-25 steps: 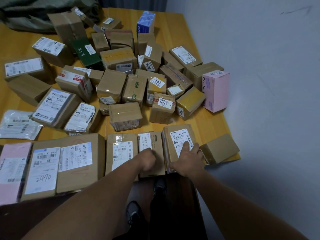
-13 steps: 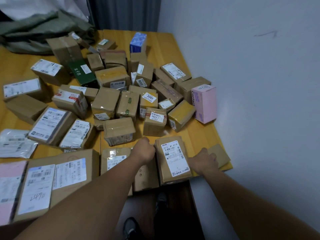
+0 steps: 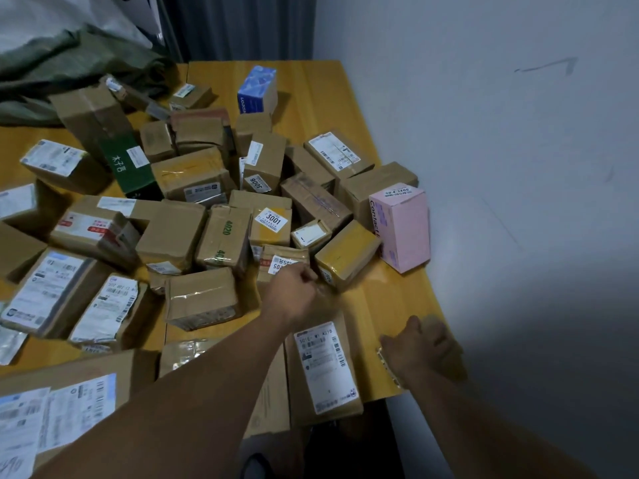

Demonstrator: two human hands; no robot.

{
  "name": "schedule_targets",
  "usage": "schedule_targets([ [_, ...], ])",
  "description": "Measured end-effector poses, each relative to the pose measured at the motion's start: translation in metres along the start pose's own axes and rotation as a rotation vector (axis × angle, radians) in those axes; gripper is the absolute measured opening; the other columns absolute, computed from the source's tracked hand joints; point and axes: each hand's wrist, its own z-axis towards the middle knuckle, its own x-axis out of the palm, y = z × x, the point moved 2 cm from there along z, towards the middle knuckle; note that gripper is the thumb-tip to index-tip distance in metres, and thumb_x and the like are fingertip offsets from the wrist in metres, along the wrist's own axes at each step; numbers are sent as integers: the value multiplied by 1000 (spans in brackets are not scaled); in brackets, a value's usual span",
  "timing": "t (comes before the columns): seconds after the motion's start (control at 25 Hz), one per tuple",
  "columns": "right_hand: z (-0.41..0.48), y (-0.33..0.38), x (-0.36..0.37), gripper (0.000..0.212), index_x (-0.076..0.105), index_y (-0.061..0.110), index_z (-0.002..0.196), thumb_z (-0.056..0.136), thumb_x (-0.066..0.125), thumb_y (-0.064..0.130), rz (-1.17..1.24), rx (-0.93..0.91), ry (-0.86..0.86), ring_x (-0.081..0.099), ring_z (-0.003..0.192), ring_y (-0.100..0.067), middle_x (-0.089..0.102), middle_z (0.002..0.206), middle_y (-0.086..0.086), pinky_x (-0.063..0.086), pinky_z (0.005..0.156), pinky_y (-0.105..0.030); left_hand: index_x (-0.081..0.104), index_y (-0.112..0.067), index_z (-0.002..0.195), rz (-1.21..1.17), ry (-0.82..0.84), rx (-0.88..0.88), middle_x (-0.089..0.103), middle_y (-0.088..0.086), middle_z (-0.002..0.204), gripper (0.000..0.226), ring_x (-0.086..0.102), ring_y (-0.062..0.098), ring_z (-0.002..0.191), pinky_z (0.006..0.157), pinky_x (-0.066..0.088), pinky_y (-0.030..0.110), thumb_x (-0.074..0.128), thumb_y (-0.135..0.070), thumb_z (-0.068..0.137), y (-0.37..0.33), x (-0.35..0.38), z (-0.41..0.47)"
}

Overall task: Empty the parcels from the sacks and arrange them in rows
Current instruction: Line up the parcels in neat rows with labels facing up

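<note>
Parcels lie heaped across the table, with a row along the lower edge. At centre, the left hand is curled into a fist, holding nothing visible. At lower right, the right hand grips a small box at the table's corner.

Matt brown cardboard parcels (several wrapped in glossy tape), smooth lacquered wooden table, dull green cloth sack.

Your parcels — brown, jumbled mid-table; labelled parcel flat near edge, small parcel at right corner; green sack crumpled far-left.
</note>
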Motion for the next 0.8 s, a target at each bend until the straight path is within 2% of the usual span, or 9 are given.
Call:
schedule_targets([
  [0.16, 11, 28, -17, 69, 32, 30, 149, 91, 57, 57, 25, -130, -15, 4, 146, -43, 2, 162, -13, 29, 114, -53, 66, -24, 84, 5, 36, -10, 68, -3, 90, 16, 62, 17, 91, 85, 53, 39, 58, -11, 88, -10, 15, 11],
  [0.24, 16, 52, -25, 65, 33, 29, 151, 94, 54, 52, 26, -249, -7, 4, 148, -38, 8, 164, -10, 24, 116, -48, 66, -24, 84, 7, 45, -19, 69, -2, 90, 16, 63, 18, 89, 84, 55, 41, 58, -11, 87, -15, 22, 19],
  [0.36, 19, 83, -32, 59, 42, 23, 148, 93, 58, 40, 41, -419, 67, 10, 148, -31, 19, 161, -4, 27, 115, -42, 67, -23, 84, 23, 51, -9, 70, -1, 87, 15, 65, 19, 85, 80, 56, 41, 58, -11, 86, -23, 28, 28],
  [0.48, 25, 106, -30, 46, 57, 20, 133, 88, 61, 28, 170, -492, 151, 29, 140, -26, 37, 148, -2, 34, 113, -41, 69, -20, 84, 36, 72, -12, 70, 1, 82, 17, 65, 21, 80, 75, 56, 38, 57, -9, 85, -28, 29, 35],
  [0.56, 27, 117, -32, 27, 65, 21, 115, 88, 61, 21, 325, -532, 218, 51, 119, -22, 51, 126, 2, 49, 96, -39, 70, -20, 86, 56, 81, -24, 69, 2, 82, 18, 64, 22, 79, 68, 53, 35, 56, -8, 86, -31, 29, 41],
  [0.6, 28, 120, -35, 19, 66, 22, 106, 89, 60, 18, 361, -570, 214, 56, 108, -20, 55, 118, 4, 52, 88, -35, 70, -20, 89, 61, 75, -31, 69, 3, 84, 19, 64, 22, 80, 65, 51, 33, 55, -9, 88, -33, 27, 45],
  [0.64, 29, 122, -41, 14, 66, 22, 102, 90, 60, 17, 340, -616, 134, 57, 104, -19, 57, 114, 4, 52, 84, -33, 70, -20, 94, 71, 68, -38, 68, 4, 89, 20, 63, 23, 83, 64, 51, 32, 54, -10, 90, -34, 26, 48],
  [0.68, 32, 124, -49, 14, 66, 22, 103, 90, 63, 19, 290, -662, -19, 55, 106, -20, 57, 115, 2, 51, 85, -32, 70, -20, 99, 83, 57, -46, 67, 5, 94, 21, 62, 25, 86, 65, 51, 33, 52, -12, 92, -36, 25, 52],
  [0.8, 51, 133, -84, 47, 57, 19, 124, 81, 73, 30, 150, -673, -489, 46, 119, -27, 49, 129, -10, 44, 91, -35, 69, -17, 108, 123, 46, -68, 63, 7, 101, 24, 59, 25, 92, 68, 52, 34, 49, -12, 96, -43, 26, 62],
])
